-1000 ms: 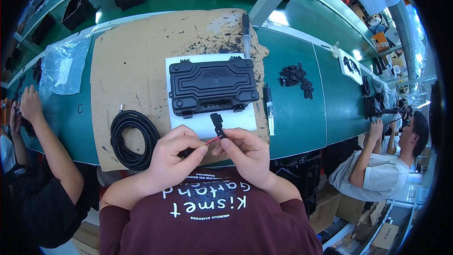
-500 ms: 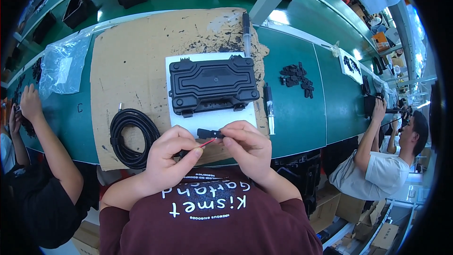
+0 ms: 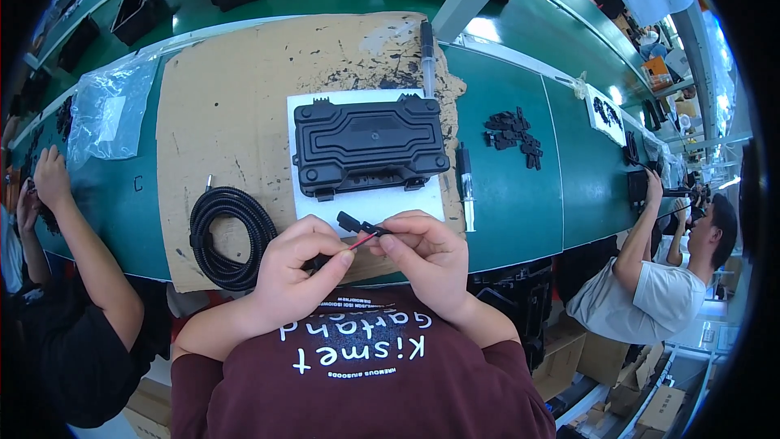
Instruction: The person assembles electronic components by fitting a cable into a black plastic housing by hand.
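In front of my chest, my left hand (image 3: 302, 267) pinches a black cable end, from which a thin red wire (image 3: 362, 242) sticks out. My right hand (image 3: 426, 254) grips a small black plastic piece (image 3: 351, 223), tilted, at its right end. The wire's tip meets that piece by my right fingertips; whether it is inside is hidden. Just beyond my hands, a closed black plastic case (image 3: 371, 136) lies on a white sheet (image 3: 327, 208). Beside my left wrist rests a coil of black corrugated tubing (image 3: 200, 236) with a metal-looking tip.
Cardboard (image 3: 215, 114) covers the green bench. Right of it lie a syringe (image 3: 465, 185) and a pile of small black parts (image 3: 509, 127); another syringe (image 3: 427, 57) is at its far edge. A plastic bag (image 3: 106, 122) lies left. Co-workers sit on both sides.
The small black piece has turned in my right fingers, its free left end swinging up and away from me. My left hand keeps its pinch on the cable.
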